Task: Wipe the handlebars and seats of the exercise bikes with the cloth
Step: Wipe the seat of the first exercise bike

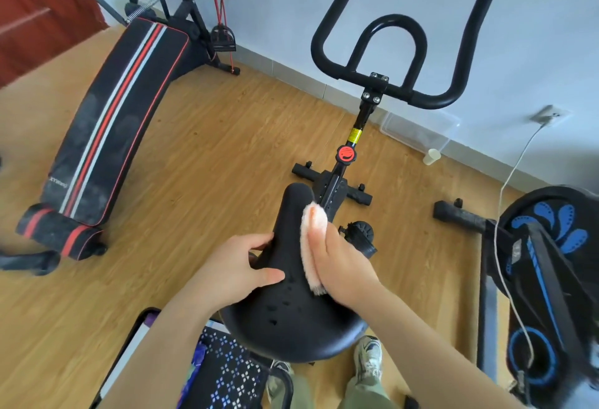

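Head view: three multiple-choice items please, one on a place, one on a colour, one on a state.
1. Where is the cloth? A on the handlebars B on the seat C on the floor
2. Cloth's colour? A blue B green C pale pink-orange
3. What is the left hand doing? A hanging free B holding the seat's edge C gripping a handlebar
Answers: B, the right hand presses it on the seat's right side; C, pale peach against the black seat; B, thumb on top, fingers round the left edge.

The left hand (236,272) and right hand (340,266) are bare, as are both forearms (437,353). At six o'clock, olive-green trousers (366,392) end above pale grey-and-white trainers (369,356) with dark markings.
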